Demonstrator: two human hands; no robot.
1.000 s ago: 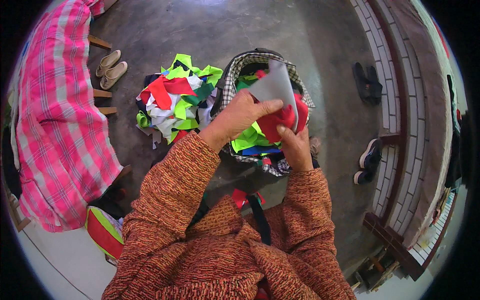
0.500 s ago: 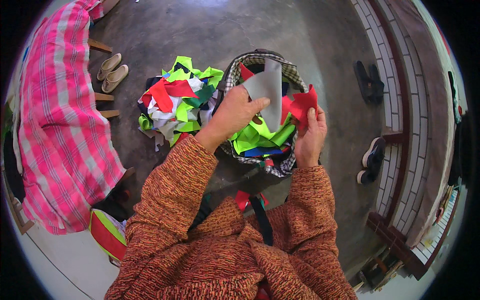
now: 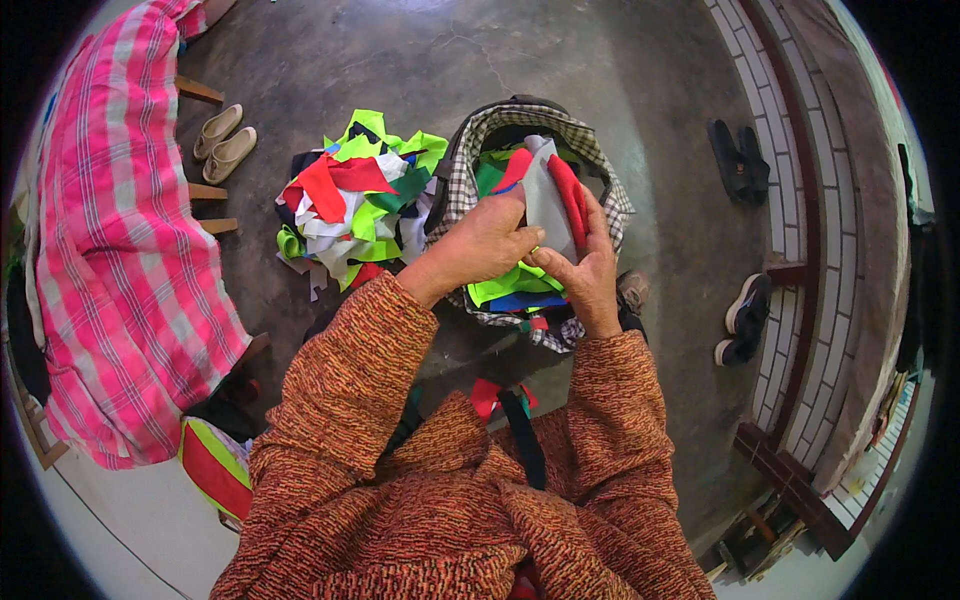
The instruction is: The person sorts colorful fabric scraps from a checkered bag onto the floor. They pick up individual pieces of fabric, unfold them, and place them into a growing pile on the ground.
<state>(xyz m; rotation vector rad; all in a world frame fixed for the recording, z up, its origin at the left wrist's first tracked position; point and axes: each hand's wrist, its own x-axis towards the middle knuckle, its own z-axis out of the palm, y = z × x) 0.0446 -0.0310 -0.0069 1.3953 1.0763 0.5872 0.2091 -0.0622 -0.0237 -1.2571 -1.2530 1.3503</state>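
A view straight down from a person's head, over two forearms in a rust-orange knitted sweater (image 3: 440, 500). Both hands meet above an open checked cloth bag (image 3: 600, 170) that stands on a grey concrete floor (image 3: 560, 50).

The left hand (image 3: 480, 245) comes in from the left, its fingers (image 3: 515, 235) curled and pressed against the lower left edge of a pale grey fabric piece (image 3: 548, 200), pinching it. The right hand (image 3: 585, 270) rises from below, its fingers (image 3: 598, 225) closed around a red fabric strip (image 3: 568, 195) that lies right against the right edge of the grey piece; the thumb presses onto the grey piece from the front. Both pieces are held upright, just above the mouth of the bag.

Inside the bag, under the hands, lie more scraps in bright green (image 3: 505, 285), blue and red. Just to the left of the bag, touching its side, a loose heap of fabric scraps (image 3: 350, 205) spreads over the floor in neon green, red, white and dark colours.

At the far left, a pink checked cloth (image 3: 110, 250) covers a piece of furniture with wooden legs. A pair of beige shoes (image 3: 225, 140) sits on the floor beside it, well apart from the heap. On the right, a pair of dark sandals (image 3: 738, 165) lies near a tiled step (image 3: 775, 120), and one dark shoe with a white sole (image 3: 742, 320) sits lower down beside the same step.
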